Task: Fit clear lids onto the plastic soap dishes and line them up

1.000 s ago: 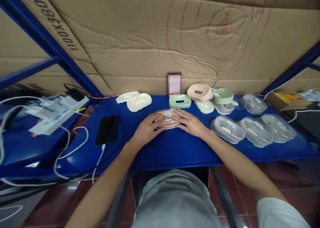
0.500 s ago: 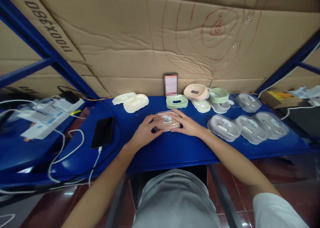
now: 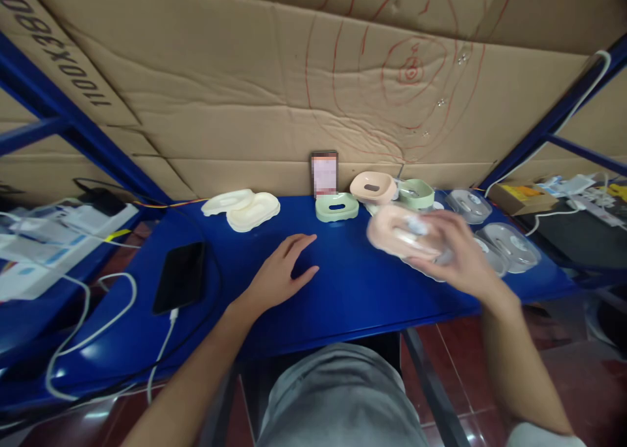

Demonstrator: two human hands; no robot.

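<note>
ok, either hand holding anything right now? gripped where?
Right hand holds a pink soap dish with a clear lid, gripped at its right end; motion blur hides the finger placement. Left hand holds nothing, resting on the blue table.

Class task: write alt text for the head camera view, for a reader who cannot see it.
The right hand lifts a blurred pink soap box with a clear lid above a blue table, while the left hand rests flat on it. More soap dishes line the cardboard backdrop.

Black phone [image 3: 179, 276] (charging); cardboard [image 3: 274, 87]

Dim, even light; right hand [image 3: 458, 254] motion-blurred; wide-angle bending at edges
</note>
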